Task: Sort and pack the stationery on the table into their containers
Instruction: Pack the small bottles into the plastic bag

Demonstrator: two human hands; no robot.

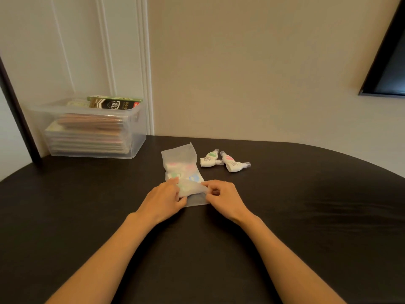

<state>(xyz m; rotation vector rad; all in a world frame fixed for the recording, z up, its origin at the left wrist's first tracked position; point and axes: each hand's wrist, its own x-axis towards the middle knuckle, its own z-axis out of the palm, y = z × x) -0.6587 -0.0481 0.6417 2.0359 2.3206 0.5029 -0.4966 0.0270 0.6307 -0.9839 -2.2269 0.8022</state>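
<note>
- Head view: the frosted bag (178,159), mid-table, is pinched at its near mouth by the left hand (163,200) and right hand (225,197); contents could be spilled if the film slips (slack-looking).
- Pastel tapes (194,178) are seen inside; two loose tapes (232,164) lie just right.
- Far left, the clear bin (140,132) is stacked with packets (92,128).

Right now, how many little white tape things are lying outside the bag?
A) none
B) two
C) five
B: a green-marked tape and a pink-marked tape lie loose on the table, just right of the bag.
</note>
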